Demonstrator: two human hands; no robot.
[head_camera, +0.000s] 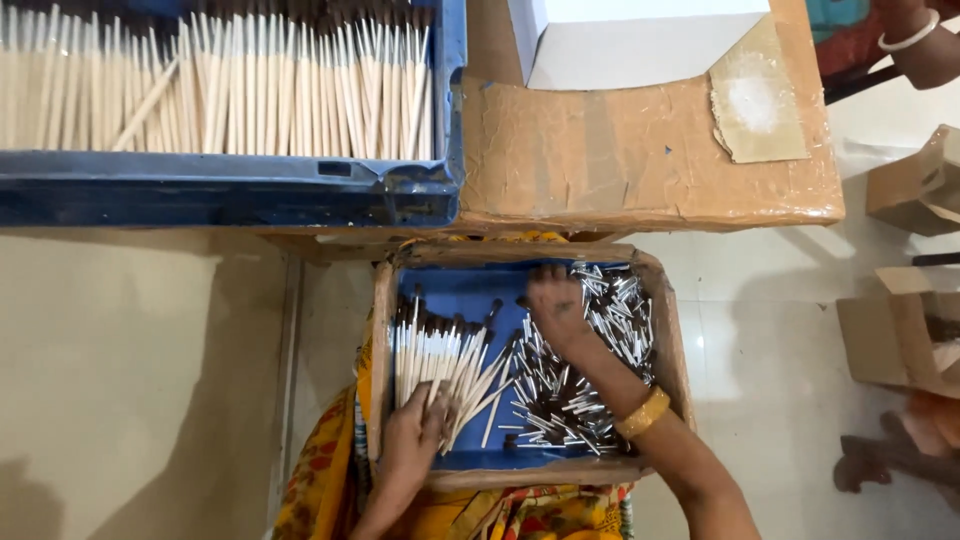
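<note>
Seen from the head camera, a shallow cardboard tray (380, 370) with a blue floor rests on the person's lap, over yellow patterned cloth (320, 480). The left hand (415, 435) lies at the tray's near left corner, its fingers curled around the lower ends of a fanned bundle of pale brush sticks (440, 360), whose dark tips point toward the far edge. The right hand (557, 305), with a yellow bangle (642, 412) on its wrist, reaches across to the far right part of the tray, palm down, fingers bent into a heap of small metal tubes (590, 390); whether it has hold of any cannot be told. The tubes cover the right half of the tray, the sticks the left.

Beyond the tray's far edge stands a table wrapped in brown paper (640, 150). On its left part sits a blue crate (230, 190) filled with upright rows of pale sticks, on its far right a white box (620, 50).
</note>
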